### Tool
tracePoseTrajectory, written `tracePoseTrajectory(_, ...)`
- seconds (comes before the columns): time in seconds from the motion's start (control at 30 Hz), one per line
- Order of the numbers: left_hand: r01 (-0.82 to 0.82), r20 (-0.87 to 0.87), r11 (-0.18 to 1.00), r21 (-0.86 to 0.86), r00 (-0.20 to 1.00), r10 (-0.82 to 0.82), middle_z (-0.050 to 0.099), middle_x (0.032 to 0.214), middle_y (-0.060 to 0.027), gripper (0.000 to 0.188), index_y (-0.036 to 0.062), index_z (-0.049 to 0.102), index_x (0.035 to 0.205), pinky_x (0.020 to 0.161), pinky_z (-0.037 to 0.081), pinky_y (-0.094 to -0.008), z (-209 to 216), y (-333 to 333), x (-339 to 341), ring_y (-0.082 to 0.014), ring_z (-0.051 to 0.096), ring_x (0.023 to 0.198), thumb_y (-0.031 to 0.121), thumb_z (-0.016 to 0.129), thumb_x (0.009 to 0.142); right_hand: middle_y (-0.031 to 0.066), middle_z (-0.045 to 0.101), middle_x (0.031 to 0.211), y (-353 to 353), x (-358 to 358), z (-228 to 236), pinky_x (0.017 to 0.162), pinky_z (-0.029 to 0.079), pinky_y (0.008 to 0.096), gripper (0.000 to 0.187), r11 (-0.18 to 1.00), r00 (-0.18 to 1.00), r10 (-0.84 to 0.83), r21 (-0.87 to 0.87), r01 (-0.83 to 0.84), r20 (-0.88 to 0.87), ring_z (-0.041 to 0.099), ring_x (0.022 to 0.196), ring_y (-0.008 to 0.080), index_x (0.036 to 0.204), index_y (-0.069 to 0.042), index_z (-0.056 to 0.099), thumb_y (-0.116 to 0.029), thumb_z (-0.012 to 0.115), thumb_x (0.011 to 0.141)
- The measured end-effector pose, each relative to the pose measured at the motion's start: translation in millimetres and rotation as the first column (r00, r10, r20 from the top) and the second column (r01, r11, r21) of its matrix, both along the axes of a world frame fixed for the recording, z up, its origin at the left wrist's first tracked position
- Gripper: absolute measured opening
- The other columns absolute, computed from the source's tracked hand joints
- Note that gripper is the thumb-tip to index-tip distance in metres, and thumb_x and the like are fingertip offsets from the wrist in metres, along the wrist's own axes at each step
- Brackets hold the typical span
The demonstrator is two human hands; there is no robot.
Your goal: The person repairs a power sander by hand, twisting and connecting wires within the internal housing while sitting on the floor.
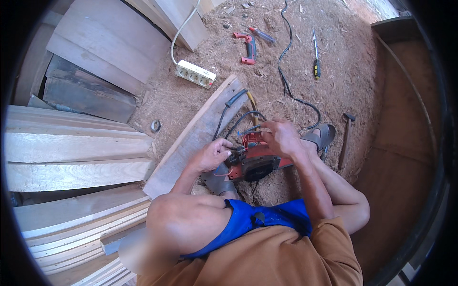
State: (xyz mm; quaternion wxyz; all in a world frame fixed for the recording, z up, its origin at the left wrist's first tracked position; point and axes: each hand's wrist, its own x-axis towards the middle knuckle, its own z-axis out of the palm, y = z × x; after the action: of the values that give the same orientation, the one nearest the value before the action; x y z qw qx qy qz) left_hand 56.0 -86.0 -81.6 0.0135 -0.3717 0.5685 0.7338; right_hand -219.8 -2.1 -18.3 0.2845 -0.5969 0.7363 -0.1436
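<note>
A red and black power tool [260, 164], opened up with wires showing, rests on the ground between my feet. At its left side, my left hand [213, 155] has its thumb and forefinger curled together beside dark wiring; what they grip is too small to make out. Over the tool's red open handle part [252, 138], my right hand [282, 136] is closed in a pinch, its fingertips near a thin blue wire. A black cable [244, 114] loops behind the tool. A loose red and black handle shell [249, 48] lies farther off on the sawdust.
A wooden board [191, 138] slants along the tool's left. Beyond lie a white power strip [195, 75], a tape roll [155, 125], a screwdriver [316, 62] and a long black cord [286, 47]. A hammer [347, 138] lies right; planks [76, 148] are stacked left.
</note>
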Motion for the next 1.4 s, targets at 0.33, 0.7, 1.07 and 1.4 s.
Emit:
tracePoseTrajectory(0.33, -0.009, 0.103, 0.997, -0.078, 0.995, 0.017, 0.067, 0.096, -0.0065, 0.036, -0.0023, 0.057, 0.130, 0.077, 0.050, -0.0280, -41.8, 24.6, -26.3, -0.0120, 0.060, 0.085, 0.013, 0.059, 0.098, 0.0197, 0.070, 0.105, 1.9, 6.5, -40.3, 0.090, 0.052, 0.0480, 0.031, 0.986, 1.000, -0.015, 0.165, 0.013, 0.011, 0.066, 0.101, 0.0402, 0.113, -0.006, 0.071, -0.019, 0.062, 0.086)
tracePoseTrajectory(0.7, 0.081, 0.132, 0.991, -0.108, 0.989, -0.066, 0.067, 0.109, -0.0088, 0.029, -0.0027, 0.060, 0.121, 0.089, 0.050, -0.0281, -22.6, 21.5, -33.2, -0.0124, 0.062, 0.101, 0.007, 0.065, 0.094, 0.0179, 0.070, 0.103, -27.7, 40.8, -36.0, 0.095, 0.047, 0.0490, 0.036, 0.988, 0.992, 0.128, 0.091, -0.128, 0.008, 0.063, 0.103, 0.0393, 0.104, -0.006, 0.072, -0.035, 0.068, 0.084)
tracePoseTrajectory(1.07, -0.143, -0.158, 0.936, 0.321, 0.967, 0.202, 0.064, 0.109, -0.0055, 0.041, -0.0022, 0.054, 0.126, 0.093, 0.051, -0.0288, -28.1, 28.8, -25.4, -0.0131, 0.062, 0.102, 0.000, 0.070, 0.088, 0.0230, 0.064, 0.081, -11.0, 26.6, -40.1, 0.076, 0.048, 0.0509, 0.017, 0.990, 0.987, -0.053, -0.121, 0.071, 0.149, 0.063, 0.083, 0.0418, 0.080, 0.000, 0.069, -0.015, 0.062, 0.081)
tracePoseTrajectory(1.4, -0.110, -0.178, 0.946, 0.306, 0.969, 0.170, 0.066, 0.109, -0.0048, 0.040, -0.0001, 0.053, 0.125, 0.091, 0.052, -0.0271, -30.5, 28.2, -31.3, -0.0107, 0.062, 0.099, 0.001, 0.070, 0.089, 0.0244, 0.068, 0.081, 6.2, -6.7, -41.5, 0.078, 0.052, 0.0502, 0.020, 0.979, 0.967, -0.202, 0.005, 0.203, 0.154, 0.067, 0.082, 0.0432, 0.086, 0.001, 0.071, -0.017, 0.063, 0.082)
